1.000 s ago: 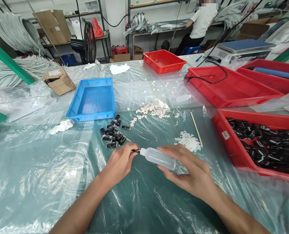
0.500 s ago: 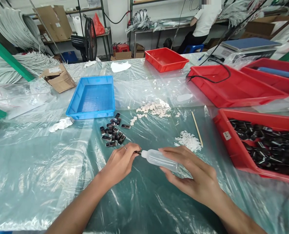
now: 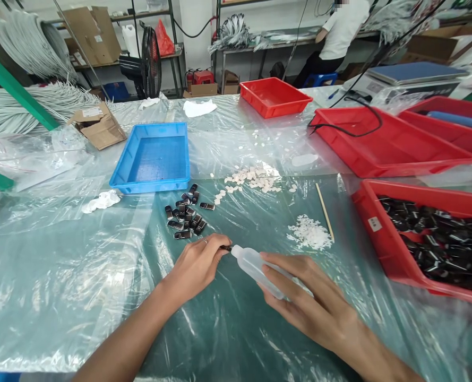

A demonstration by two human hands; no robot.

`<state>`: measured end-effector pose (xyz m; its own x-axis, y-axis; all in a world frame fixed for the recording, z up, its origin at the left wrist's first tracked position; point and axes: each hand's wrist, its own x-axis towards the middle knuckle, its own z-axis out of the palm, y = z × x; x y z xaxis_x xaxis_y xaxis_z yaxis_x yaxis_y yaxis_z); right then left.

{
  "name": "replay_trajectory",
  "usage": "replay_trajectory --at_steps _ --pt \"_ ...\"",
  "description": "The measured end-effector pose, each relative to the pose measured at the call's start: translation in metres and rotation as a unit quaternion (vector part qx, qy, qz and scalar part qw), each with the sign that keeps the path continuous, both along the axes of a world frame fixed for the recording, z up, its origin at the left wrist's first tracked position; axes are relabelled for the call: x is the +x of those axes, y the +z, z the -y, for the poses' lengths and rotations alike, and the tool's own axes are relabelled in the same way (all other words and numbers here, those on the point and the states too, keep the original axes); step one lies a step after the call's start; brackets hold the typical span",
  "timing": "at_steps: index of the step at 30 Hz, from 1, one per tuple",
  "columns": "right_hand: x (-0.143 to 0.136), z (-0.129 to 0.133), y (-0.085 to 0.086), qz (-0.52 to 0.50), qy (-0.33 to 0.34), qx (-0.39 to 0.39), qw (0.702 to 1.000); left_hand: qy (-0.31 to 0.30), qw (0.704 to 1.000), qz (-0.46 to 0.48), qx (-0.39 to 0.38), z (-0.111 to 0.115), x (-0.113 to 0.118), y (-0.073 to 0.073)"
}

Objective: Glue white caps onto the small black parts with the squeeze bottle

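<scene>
The right hand (image 3: 319,307) grasps a translucent squeeze bottle (image 3: 255,268), its nozzle touching a small black part (image 3: 224,247) pinched in the left hand (image 3: 196,265).

**Where everything sits on my bench**

My left hand (image 3: 196,268) and right hand (image 3: 315,307) meet at the near edge, the translucent plastic squeeze bottle (image 3: 257,269) between them. Just behind my left hand lies the cluster of small black metal clips (image 3: 185,215), with the shallow blue plastic tray (image 3: 152,157) behind that. The heap of white plastic bits (image 3: 309,234) lies behind my right hand (a thin wooden stick (image 3: 324,211) just beside it), and the red plastic bin (image 3: 383,233) of clips sits to the right.
</scene>
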<state>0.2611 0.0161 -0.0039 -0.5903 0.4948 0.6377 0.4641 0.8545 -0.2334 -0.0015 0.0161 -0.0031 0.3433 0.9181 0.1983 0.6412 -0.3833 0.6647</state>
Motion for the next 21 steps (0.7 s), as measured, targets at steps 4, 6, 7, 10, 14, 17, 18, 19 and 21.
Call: replay_trajectory --at_steps 4,6,7,10,14,17,18,19,21 --pt "-0.003 -0.001 0.005 -0.07 -0.01 -0.059 0.996 0.0 1.0 0.002 -0.011 0.001 0.001 0.001" --pt "-0.002 -0.005 0.009 -0.145 -0.03 -0.155 0.977 -0.005 1.0 0.016 -0.014 0.001 0.0 0.001" --pt "-0.001 -0.008 0.012 -0.183 -0.038 -0.214 0.959 -0.008 0.999 0.029 -0.015 0.001 0.0 0.001" --pt "0.003 -0.019 0.016 -0.284 -0.039 -0.355 0.89 -0.014 0.997 0.07 -0.006 0.001 0.0 0.003" --pt "0.002 -0.027 0.015 -0.346 -0.031 -0.412 0.842 0.006 0.993 0.111 -0.05 -0.001 0.0 0.001" --pt "-0.001 -0.026 0.015 -0.342 -0.029 -0.414 0.843 0.026 0.986 0.128 -0.107 0.0 0.003 -0.002" --pt "-0.002 -0.025 0.015 -0.339 -0.025 -0.41 0.846 0.028 0.985 0.128 -0.115 0.001 0.004 -0.004" --pt "-0.003 -0.024 0.015 -0.337 -0.022 -0.403 0.851 0.025 0.984 0.128 -0.121 0.001 0.004 -0.004" --pt "-0.004 -0.021 0.015 -0.331 -0.02 -0.382 0.863 0.015 0.982 0.129 -0.137 0.004 0.005 -0.004"
